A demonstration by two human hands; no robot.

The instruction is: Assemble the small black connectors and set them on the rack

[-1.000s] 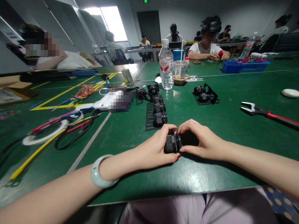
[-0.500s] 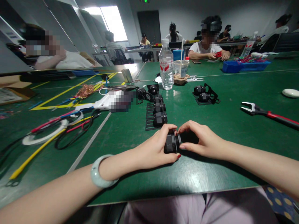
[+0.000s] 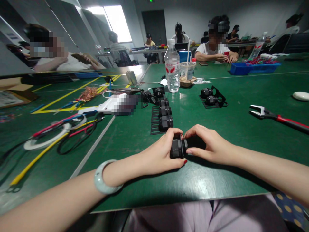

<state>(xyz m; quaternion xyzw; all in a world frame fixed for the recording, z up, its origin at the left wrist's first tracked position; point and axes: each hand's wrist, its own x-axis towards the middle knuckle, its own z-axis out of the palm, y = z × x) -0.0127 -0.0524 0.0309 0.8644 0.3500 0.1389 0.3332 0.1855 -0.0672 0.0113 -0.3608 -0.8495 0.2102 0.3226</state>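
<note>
Near the table's front edge, a black threaded fitting (image 3: 176, 149) with a thin flat plate on it is held between both hands. My left hand (image 3: 158, 154) is wrapped round its left side, thumb below and fingers above. On its right end, the fingertips of my right hand (image 3: 209, 144) pinch the round part. Just beyond, several similar black fittings (image 3: 165, 123) stand in a row on a slotted black plate (image 3: 154, 120). Another black plate with fittings (image 3: 212, 98) lies farther back to the right.
Red-handled pliers (image 3: 277, 117) lie at the right. A water bottle (image 3: 172, 69) and a cup (image 3: 187, 71) stand behind the row. Cables (image 3: 45, 154) spread over the left. A blue tray (image 3: 241, 69) is at the back right, near a person (image 3: 214, 50).
My hands and the fitting stay almost in place. At the far left, a person's hand now shows with a flat brown object raised.
</note>
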